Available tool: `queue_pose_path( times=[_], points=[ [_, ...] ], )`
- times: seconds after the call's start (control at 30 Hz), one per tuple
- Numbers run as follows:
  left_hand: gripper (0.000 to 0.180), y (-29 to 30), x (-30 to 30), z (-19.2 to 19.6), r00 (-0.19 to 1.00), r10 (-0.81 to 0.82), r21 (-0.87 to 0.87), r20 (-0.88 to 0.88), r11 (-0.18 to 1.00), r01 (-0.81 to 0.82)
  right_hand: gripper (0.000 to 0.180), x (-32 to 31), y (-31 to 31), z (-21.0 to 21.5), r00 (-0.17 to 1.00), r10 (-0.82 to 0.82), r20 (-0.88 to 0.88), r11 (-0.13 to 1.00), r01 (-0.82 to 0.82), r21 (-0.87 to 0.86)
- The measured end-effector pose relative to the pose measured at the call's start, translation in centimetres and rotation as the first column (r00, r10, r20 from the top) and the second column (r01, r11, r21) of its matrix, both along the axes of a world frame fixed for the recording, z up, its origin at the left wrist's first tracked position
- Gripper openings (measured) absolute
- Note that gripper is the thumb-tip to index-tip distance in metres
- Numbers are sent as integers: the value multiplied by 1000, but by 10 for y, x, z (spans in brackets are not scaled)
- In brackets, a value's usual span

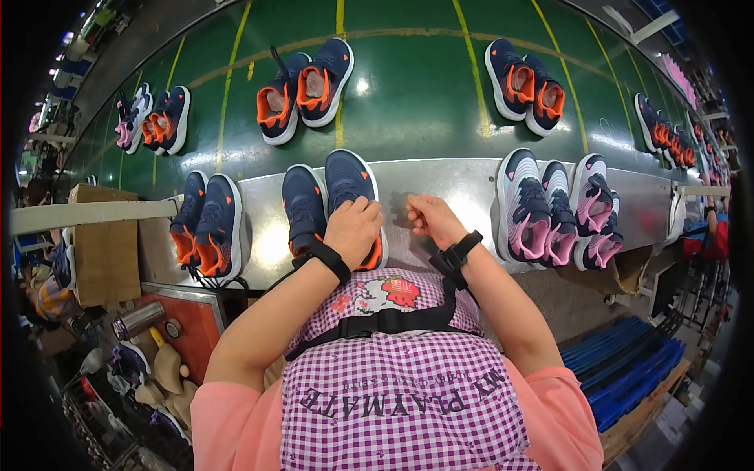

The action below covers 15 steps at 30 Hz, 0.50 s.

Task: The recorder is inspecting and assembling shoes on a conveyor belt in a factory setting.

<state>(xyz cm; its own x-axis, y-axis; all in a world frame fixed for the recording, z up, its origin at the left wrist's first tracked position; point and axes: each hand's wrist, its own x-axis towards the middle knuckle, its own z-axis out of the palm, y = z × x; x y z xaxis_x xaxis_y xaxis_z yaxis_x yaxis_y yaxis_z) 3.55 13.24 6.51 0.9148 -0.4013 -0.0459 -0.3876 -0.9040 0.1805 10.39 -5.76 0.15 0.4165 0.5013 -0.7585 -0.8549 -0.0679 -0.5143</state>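
Just in front of me on the metal ledge stands a pair of navy sneakers with white soles and orange linings. My left hand point(355, 231) lies over the right sneaker point(349, 174) of this pair, fingers bent and closed on its upper near the strap. The hand hides most of the shoe's opening. Beside it, the left sneaker point(305, 202) is untouched. My right hand point(433, 218) hovers a little to the right above the bare metal, with fingers curled in and thumb against them. Whatever it may pinch is too small to make out.
Navy-and-orange sneakers point(214, 224) stand left on the metal ledge point(424, 177), striped sneakers with pink linings point(525, 208) right. Beyond, a green surface with yellow lines point(408, 102) carries more pairs. A pale bar point(94, 216) crosses at left; blue racks point(628, 377) sit low right.
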Motion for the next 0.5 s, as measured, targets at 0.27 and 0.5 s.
queue_pose_path(
  times=[0.27,0.5],
  points=[
    [44,43,-24,55,928,365,-444,-70,822,-356,38,-31,19,24,822,269,502,956,-165,-243],
    [27,112,-98,20,392,705,-624,-591,-92,-776,58,-45,62,29,154,665,731,747,-136,-651]
  ],
)
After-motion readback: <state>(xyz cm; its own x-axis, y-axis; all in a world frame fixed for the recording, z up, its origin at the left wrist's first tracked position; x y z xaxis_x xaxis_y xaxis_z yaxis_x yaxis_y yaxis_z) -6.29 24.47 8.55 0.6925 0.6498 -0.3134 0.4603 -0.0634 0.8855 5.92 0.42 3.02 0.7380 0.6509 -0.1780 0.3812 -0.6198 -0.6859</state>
